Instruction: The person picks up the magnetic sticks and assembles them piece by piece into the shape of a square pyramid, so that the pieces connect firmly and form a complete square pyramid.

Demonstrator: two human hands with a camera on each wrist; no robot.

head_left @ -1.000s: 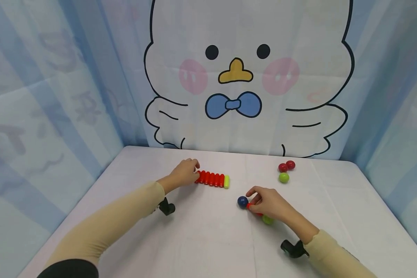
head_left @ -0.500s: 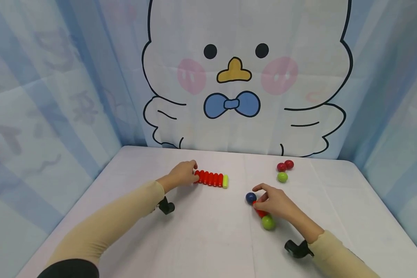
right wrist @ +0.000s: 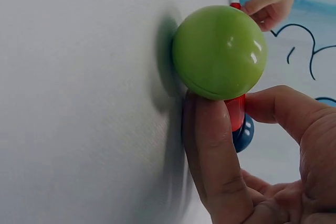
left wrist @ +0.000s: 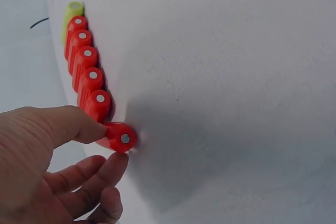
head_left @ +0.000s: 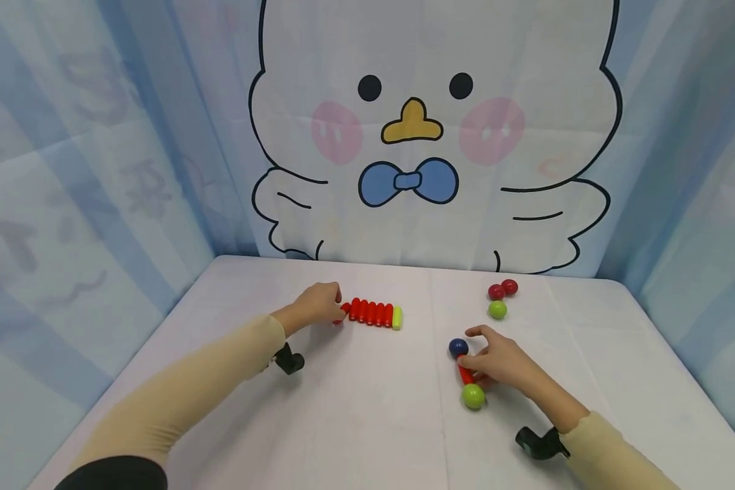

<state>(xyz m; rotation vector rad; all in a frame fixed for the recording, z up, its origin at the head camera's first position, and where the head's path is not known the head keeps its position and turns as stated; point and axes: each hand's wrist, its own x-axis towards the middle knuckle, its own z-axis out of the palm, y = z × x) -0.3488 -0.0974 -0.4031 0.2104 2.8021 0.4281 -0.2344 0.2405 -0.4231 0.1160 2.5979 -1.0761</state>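
Observation:
My left hand (head_left: pixel 318 303) pinches a red magnetic rod (left wrist: pixel 122 137) between thumb and fingers, at the near end of a row of red rods (head_left: pixel 372 313). A silvery magnet dot shows on its end. One yellow-green rod (head_left: pixel 397 318) closes the row's far end. In the head view my right hand (head_left: pixel 503 358) grips another red rod (head_left: pixel 466 371) that joins a dark blue ball (head_left: pixel 458 348) to a green ball (head_left: pixel 474 396). Seen from the right wrist, the green ball (right wrist: pixel 219 52) partly hides that rod.
Two red balls (head_left: pixel 496 292) and another green ball (head_left: pixel 497 309) sit together at the back right of the white table (head_left: pixel 343 422). Behind the table hangs a cloth (head_left: pixel 416 224) with a cartoon bird.
The ball-and-rod piece has turned more upright in view and shifted right with my right hand. My left hand has moved slightly left, and its red rod now stands apart from the row.

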